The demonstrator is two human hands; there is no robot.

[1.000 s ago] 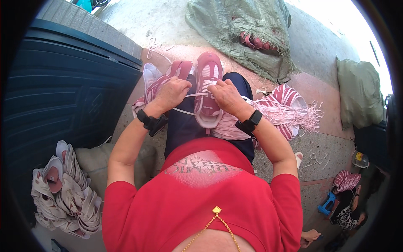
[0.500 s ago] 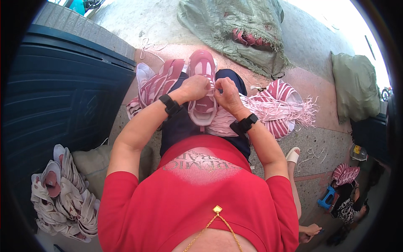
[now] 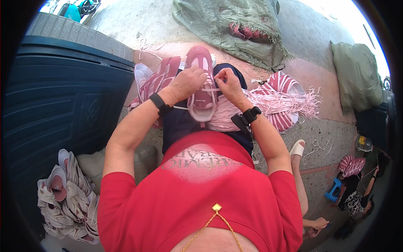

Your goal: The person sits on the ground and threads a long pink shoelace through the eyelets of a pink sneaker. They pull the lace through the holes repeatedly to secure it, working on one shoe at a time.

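Pink sneaker on lap, gripped across the laces by left hand. Right hand pinching pale lace; fingertips partly hidden, lace end unclear.

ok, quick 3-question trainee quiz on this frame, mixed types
1. True or false: the pink sneaker lies on the person's lap, toe pointing away.
2. Which hand pinches the white lace? A) left hand B) right hand
3. Fill in: the bundle of pale pink laces lies to the person's ____.

Key: 1 true. 2 B, the right hand pinches it at the eyelets while the left hand steadies the sneaker. 3 right.
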